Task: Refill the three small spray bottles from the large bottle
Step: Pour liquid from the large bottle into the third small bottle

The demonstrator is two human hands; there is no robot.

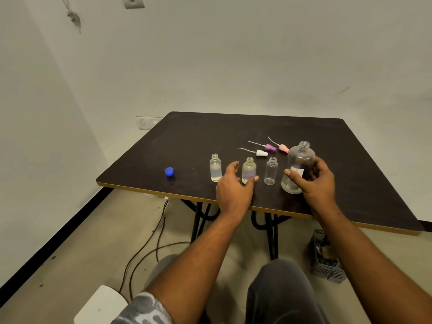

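Three small clear bottles stand uncapped in a row near the front edge of the dark table (233, 129). The left small bottle (215, 167) holds liquid about halfway. My left hand (233, 185) wraps its thumb and fingers around the middle small bottle (249, 168), which also holds liquid. The right small bottle (271, 170) looks empty. My right hand (315, 181) grips the large clear bottle (300, 160), upright and open, with a little liquid at its bottom.
Three spray heads lie behind the bottles: white (261, 153), purple (270, 148) and pink (284, 148). A blue cap (169, 171) sits at the front left. Cables (149, 249) and a grey basket (326, 258) are on the floor below.
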